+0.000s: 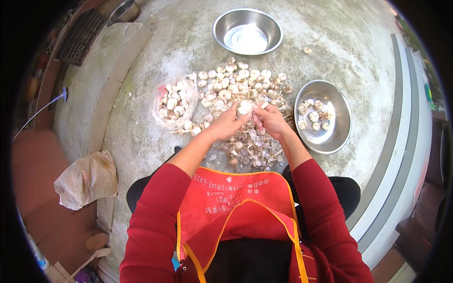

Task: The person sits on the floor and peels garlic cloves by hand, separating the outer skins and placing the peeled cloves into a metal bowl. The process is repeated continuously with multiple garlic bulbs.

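Between my hands is a whitish garlic bulb, held above a heap of garlic bulbs on the concrete floor. My left hand grips the bulb from the left, thumb along its lower side. My right hand has its fingers closed by the bulb's right side, with a pale stem piece showing at the fingers. I cannot tell whether that piece is still joined to the bulb. Loose papery garlic skins lie below my hands, in front of the red apron.
A steel basin at the right contains several garlic bulbs. Another steel basin stands beyond the heap. A clear plastic bag of bulbs sits left of it. One bulb lies apart. A filled sack and black crate are farther left.
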`<state>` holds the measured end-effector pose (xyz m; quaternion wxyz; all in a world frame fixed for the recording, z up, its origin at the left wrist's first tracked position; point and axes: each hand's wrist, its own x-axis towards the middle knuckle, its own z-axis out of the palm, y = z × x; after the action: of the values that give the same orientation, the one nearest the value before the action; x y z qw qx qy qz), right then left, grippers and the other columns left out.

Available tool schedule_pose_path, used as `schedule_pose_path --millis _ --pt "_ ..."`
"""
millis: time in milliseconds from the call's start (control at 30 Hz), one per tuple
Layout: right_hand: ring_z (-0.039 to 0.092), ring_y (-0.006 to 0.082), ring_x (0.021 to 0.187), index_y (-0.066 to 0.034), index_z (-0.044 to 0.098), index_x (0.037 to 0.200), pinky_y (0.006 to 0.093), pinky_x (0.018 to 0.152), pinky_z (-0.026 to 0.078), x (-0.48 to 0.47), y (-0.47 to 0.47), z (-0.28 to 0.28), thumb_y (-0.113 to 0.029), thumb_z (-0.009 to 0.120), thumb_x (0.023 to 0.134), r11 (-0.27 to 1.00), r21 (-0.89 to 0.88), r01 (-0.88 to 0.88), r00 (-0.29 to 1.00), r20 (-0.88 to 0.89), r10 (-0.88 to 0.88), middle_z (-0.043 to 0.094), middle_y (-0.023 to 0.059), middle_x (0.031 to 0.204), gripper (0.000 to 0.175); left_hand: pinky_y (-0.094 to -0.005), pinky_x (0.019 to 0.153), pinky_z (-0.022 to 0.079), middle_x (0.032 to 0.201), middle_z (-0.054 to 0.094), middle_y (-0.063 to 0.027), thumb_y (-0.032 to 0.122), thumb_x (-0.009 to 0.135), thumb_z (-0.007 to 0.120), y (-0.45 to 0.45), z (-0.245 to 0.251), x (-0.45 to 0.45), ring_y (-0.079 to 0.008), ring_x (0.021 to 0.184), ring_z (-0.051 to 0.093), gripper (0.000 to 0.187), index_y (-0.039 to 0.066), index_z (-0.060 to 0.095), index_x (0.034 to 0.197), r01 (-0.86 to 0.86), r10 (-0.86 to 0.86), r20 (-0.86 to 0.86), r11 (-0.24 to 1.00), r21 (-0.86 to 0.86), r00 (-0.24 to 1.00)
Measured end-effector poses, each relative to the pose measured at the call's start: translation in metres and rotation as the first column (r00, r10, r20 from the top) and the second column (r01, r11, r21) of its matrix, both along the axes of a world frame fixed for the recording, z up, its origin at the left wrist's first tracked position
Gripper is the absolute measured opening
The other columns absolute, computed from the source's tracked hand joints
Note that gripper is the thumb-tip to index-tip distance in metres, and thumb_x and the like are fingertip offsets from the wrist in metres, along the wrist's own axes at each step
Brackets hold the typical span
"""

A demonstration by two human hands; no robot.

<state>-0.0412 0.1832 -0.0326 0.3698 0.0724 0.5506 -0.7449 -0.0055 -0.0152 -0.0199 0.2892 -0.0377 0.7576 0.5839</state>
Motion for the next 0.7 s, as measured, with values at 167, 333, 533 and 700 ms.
schedule_pose_path --millis 167,333,533,700 --pt "0.043 0.0074 0.048 -0.0089 0.057 0.079 0.0234 0.044 0.031 0.024 -0.008 0.093 -0.035 0.049 0.102 0.997 0.083 0.007 0.987 -0.161 0.007 0.051 -0.0007 0.059 0.036 -0.0379 0.081 0.051 0.109 0.063 -0.0194 0.036 0.096 0.059 0.026 0.080 0.018 -0.0275 0.095 0.064 0.056 0.000 0.038 0.134 -0.206 0.103 -0.604 0.973 -0.104 0.790" --pt "0.050 0.0158 0.049 -0.0043 0.056 0.075 0.0310 0.046 0.036 0.041 -0.017 0.134 -0.025 0.051 0.100 0.993 0.086 0.086 0.858 -0.513 -0.030 0.055 0.0035 0.059 0.033 -0.0365 0.084 0.049 0.102 0.065 -0.0181 0.032 0.089 0.068 0.035 0.127 0.030 -0.0281 0.094 0.063 0.050 0.002 0.050 0.124 -0.310 0.287 -0.677 0.946 0.090 0.678" --pt "0.062 0.0399 0.062 -0.0005 0.057 0.082 0.0445 0.054 0.048 0.041 -0.012 0.135 -0.017 0.054 0.093 0.866 0.390 0.312 0.307 -0.905 0.296 0.063 0.0203 0.069 0.020 -0.0190 0.053 0.040 0.086 0.059 0.0007 0.029 0.093 0.065 0.052 0.132 0.028 -0.0060 0.064 0.053 0.029 0.010 0.058 0.113 -0.504 0.575 -0.008 0.723 0.472 0.818" --pt "0.063 0.0358 0.064 -0.0021 0.055 0.083 0.0445 0.056 0.050 0.043 -0.009 0.135 -0.017 0.059 0.087 0.824 0.485 0.294 0.058 -0.869 0.491 0.063 0.0176 0.077 0.016 -0.0182 0.046 0.036 0.080 0.060 0.0005 0.039 0.094 0.059 0.047 0.113 0.016 -0.0085 0.061 0.053 0.031 0.010 0.059 0.103 -0.599 0.545 0.250 0.722 0.347 0.801"
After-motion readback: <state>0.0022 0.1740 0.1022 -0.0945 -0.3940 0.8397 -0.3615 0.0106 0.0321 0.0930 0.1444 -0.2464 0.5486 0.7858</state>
